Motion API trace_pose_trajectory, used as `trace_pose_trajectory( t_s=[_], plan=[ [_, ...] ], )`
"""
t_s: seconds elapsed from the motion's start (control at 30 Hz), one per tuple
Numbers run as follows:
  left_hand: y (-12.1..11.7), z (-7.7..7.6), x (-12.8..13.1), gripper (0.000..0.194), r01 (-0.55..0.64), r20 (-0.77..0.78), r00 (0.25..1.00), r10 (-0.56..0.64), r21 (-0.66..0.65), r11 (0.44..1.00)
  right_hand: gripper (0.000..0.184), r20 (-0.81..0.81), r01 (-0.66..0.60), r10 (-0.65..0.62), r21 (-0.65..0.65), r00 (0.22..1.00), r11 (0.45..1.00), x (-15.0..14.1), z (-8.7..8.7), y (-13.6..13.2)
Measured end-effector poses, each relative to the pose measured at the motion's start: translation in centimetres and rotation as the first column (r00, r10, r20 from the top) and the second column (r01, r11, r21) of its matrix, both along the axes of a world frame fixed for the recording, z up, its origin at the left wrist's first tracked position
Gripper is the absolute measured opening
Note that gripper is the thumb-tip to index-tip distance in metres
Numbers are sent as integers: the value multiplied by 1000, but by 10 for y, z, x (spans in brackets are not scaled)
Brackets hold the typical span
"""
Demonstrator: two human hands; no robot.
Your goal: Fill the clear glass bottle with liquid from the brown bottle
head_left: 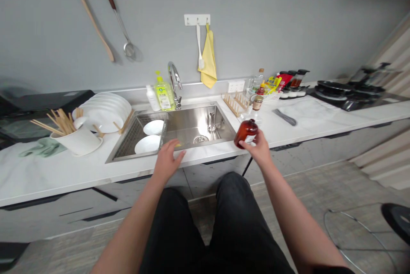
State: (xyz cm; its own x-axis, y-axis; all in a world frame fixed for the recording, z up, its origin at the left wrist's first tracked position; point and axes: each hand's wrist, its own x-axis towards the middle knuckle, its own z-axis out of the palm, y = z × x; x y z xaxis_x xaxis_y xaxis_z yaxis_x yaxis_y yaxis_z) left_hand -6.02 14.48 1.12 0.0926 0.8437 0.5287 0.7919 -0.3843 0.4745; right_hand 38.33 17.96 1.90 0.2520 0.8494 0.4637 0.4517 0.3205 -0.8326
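We are holding an amber glass bottle [246, 134] in our right hand [259, 149], just right of centre. Our fingers are curled around its lower body, and its neck is tilting up and to the left, over the counter's front edge beside the sink. Our left hand [166, 161] is open and empty, with its fingers spread, and its fingertips are reaching just past the front rim of the stainless steel sink [192, 128]. A small yellow piece, too small to identify, is showing just beyond those fingertips.

Two white bowls [150, 135] are sitting on a wire rack [125, 141] at the sink's left side. Behind the sink, a green-yellow dish soap bottle [164, 95] is standing beside the chrome faucet [174, 81]. To the left, we are seeing stacked white plates [104, 112] and a white holder of wooden chopsticks [78, 141].
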Motion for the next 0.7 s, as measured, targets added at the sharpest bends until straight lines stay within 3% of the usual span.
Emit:
trace_pose_trajectory(
  t_s=[0.07,0.17,0.27,0.4,0.5,0.57,0.6,0.63,0.7],
  plan=[
    [14,-4,-31,50,-125,-146,982,124,5,992,102,5,189,-189,-25,982,982,49,-1,23],
    [27,-12,-56,55,-243,-258,938,231,-16,970,105,26,358,-357,-69,934,931,102,-5,50],
    [30,-19,-60,60,-258,-290,926,241,-22,966,105,47,403,-400,-112,915,908,126,-14,69],
    [29,-23,-57,63,-289,-271,923,273,-18,957,113,75,368,-361,-145,930,918,132,-21,82],
    [29,-23,-57,64,-299,-261,923,282,-26,954,121,131,449,-442,-23,887,893,116,-17,76],
    [29,-22,-57,64,-306,-264,920,288,-27,952,103,169,505,-527,159,833,848,85,-16,61],
    [29,-22,-57,64,-312,-267,918,294,-27,950,86,187,461,-501,218,845,860,63,-17,51],
    [29,-23,-57,65,-317,-270,915,298,-26,948,70,228,345,-398,240,889,907,37,-19,40],
    [29,-23,-57,66,-324,-270,913,306,-24,946,52,339,-5,-56,177,939,984,-21,-25,22]
  ],
)
